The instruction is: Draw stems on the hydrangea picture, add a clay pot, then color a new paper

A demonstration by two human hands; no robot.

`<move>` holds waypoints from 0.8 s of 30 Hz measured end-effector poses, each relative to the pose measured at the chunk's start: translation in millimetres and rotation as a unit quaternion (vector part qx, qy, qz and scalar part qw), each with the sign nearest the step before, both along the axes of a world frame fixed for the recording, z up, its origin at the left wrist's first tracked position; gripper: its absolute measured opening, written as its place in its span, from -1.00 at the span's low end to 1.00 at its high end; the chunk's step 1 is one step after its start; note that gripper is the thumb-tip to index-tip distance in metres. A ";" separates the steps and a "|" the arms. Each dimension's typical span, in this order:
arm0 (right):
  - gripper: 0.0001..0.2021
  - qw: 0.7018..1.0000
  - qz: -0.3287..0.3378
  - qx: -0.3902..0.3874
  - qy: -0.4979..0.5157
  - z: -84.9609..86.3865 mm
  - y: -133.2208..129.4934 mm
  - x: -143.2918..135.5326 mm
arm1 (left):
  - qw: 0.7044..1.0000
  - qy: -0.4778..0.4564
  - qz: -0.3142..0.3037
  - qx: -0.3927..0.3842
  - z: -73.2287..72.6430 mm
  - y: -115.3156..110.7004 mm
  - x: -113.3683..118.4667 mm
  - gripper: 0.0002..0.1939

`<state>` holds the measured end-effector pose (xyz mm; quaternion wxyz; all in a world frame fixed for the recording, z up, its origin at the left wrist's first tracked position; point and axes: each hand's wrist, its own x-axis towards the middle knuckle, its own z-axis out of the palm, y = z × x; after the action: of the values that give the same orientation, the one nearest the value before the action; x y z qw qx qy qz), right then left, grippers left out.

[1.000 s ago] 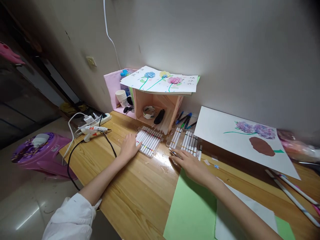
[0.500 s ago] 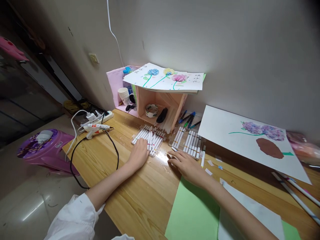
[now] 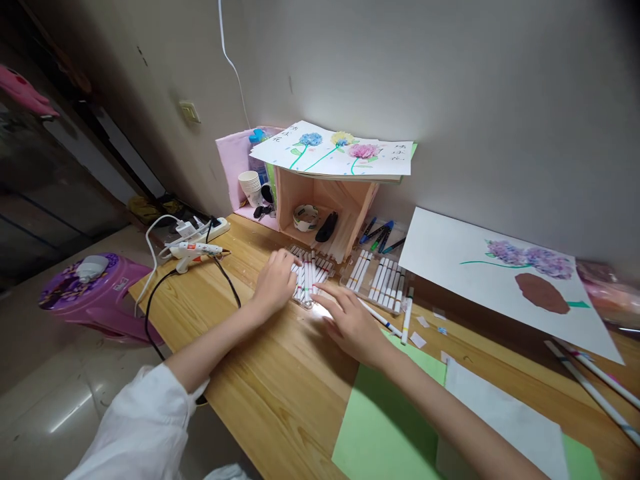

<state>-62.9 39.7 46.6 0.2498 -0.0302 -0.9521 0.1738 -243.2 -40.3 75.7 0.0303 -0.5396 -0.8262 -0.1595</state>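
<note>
White markers [image 3: 311,268] fill a clear tray in front of the pink shelf. My left hand [image 3: 274,280] rests at the tray's left side, fingers bent over its edge; what its fingertips hold, if anything, is hidden. My right hand [image 3: 350,323] is at the tray's right front, its fingers spread and fingertips close to the markers. A second clear case [image 3: 383,283] of white markers lies behind my right hand. Two loose markers, one of them a yellow-banded marker [image 3: 407,317], lie to the right of that hand.
A hot glue gun [image 3: 193,252] with cables and a power strip [image 3: 217,230] sit at the left. Flower drawings [image 3: 335,157] cover the pink shelf [image 3: 285,200]. Another drawing [image 3: 450,247] leans at the right. Green paper [image 3: 370,427] and scraps lie in front. A purple stool [image 3: 120,287] stands left.
My left hand has moved up over the tray's left side. My right hand has shifted left to the tray, and a loose marker now lies on the table behind it.
</note>
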 end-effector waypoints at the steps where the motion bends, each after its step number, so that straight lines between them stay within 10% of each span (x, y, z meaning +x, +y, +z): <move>1: -0.54 1.000 0.006 0.016 0.023 7.2 -10.5 -16.0 | 1.000 0.008 0.007 0.001 7.1 13.2 -3.9 -0.78; 10: -0.75 0.969 0.183 0.163 0.039 60.2 -83.2 -145.5 | 0.995 0.045 0.080 -0.023 34.8 101.2 -57.5 -0.68; 17: -0.64 0.939 0.325 0.097 0.060 68.2 -117.6 -129.6 | 0.995 0.022 0.099 0.024 40.6 99.5 -104.2 -0.69; 24: -0.47 0.895 0.410 0.169 0.051 77.2 -155.4 -82.8 | 0.994 -0.033 0.096 0.045 16.8 86.6 -90.9 -0.68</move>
<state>-145.7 -115.7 123.8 0.2054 0.4147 -0.8810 0.0983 -334.1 46.4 92.4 0.0420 -0.4500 -0.8669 -0.2104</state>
